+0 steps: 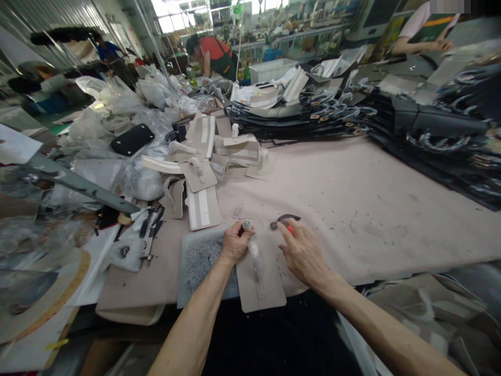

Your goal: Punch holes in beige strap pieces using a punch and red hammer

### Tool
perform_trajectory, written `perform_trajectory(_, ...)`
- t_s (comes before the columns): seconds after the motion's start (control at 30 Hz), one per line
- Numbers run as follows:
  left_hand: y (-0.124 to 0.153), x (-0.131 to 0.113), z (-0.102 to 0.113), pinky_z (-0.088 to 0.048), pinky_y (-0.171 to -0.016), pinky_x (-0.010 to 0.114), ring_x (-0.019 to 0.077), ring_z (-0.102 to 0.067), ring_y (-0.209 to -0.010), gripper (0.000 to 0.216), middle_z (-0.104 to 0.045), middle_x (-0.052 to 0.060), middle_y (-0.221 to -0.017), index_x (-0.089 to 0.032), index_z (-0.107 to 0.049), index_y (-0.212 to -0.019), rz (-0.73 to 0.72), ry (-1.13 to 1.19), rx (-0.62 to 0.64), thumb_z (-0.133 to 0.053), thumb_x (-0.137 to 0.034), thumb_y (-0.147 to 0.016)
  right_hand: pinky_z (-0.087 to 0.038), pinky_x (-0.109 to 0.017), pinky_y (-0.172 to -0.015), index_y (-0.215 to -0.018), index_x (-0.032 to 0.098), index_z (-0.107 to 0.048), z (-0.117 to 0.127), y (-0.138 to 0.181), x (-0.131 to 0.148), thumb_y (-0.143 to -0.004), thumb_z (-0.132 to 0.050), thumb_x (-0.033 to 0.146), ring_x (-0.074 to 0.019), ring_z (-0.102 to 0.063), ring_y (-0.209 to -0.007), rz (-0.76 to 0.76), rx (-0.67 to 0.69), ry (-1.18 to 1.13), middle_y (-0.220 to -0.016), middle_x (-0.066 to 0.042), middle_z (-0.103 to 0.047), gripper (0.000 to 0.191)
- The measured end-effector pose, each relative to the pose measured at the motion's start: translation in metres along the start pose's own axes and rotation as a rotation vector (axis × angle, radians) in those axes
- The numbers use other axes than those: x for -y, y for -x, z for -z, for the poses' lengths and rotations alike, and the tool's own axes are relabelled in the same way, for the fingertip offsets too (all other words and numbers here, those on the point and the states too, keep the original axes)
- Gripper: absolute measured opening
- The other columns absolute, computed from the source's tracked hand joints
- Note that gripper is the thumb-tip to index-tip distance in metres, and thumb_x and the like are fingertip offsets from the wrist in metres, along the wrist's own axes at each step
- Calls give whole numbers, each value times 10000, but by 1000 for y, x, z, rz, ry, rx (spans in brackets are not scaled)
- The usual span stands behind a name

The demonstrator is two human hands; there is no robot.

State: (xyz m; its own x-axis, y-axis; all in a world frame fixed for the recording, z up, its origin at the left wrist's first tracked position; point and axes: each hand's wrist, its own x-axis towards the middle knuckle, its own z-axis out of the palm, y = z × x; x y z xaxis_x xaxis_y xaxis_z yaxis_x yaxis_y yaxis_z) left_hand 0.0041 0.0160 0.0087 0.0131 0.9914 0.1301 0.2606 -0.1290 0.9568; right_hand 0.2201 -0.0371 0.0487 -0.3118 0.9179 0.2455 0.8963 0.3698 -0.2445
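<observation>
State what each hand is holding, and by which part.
The right hand grips a hammer by its red handle. The left hand holds a small round-topped piece by its side, identity unclear.

This is a workshop, like a small factory. A hammer [285, 219] is at a long table [321, 183] with stacks of flat black pieces [426, 122] and clear plastic [104, 125] heaped beside them (so messy!). Behind, a person in an apron [215, 52] bends over near bright windows [174, 7].
</observation>
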Motion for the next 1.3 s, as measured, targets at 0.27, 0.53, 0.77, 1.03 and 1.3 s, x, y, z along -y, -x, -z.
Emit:
perform_trajectory(0.27, -12, 12, -3, -480, -615, 209, 112, -592, -640, 246, -657, -23, -699, -146, -667, -792, 164, 177, -189, -772, -348, -699, -419, -373, -767, -988, 186, -586, -11, -11, 55, -928, -496, 136, -215, -491, -894, 527, 206, 8, -1306, -111, -518, 120)
perform_trajectory(0.53, -25, -39, 24, -555, -739, 266, 139, -684, -724, 353, -712, 14, -780, -127, -661, -888, 81, 420, -483, -821, -360, -677, -423, -405, -761, -1078, 106, -610, 25, -9, 63, -870, -477, 43, -275, -572, -879, 349, 153, 270, -1028, -163, -644, 254)
perform_trajectory(0.77, -19, -85, 51, -564, -793, 282, 166, -706, -804, 276, -748, 38, -861, -156, -703, -933, -140, 132, -407, -797, -326, -737, -420, -343, -580, -1265, 76, -512, 35, -22, 67, -912, -425, 128, -271, -681, -710, -69, 400, 173, -796, -126, -687, 368)
perform_trajectory(1.03, -1, -17, 3, -552, -764, 271, 169, -704, -795, 334, -750, 36, -863, -159, -670, -1018, 129, 294, -189, -769, -272, -720, -469, -320, -653, -1041, 155, -572, 6, -7, 84, -990, -384, 296, -252, -711, -809, -251, 371, -129, -876, -112, -717, 240)
perform_trajectory(1.3, -8, 7, -16, -536, -752, 235, 149, -690, -812, 270, -741, 44, -892, -159, -661, -950, 128, 333, -73, -771, -300, -748, -479, -350, -717, -1113, 160, -610, -6, -4, 78, -994, -410, 400, -276, -699, -843, -305, 337, -290, -882, -113, -718, 334)
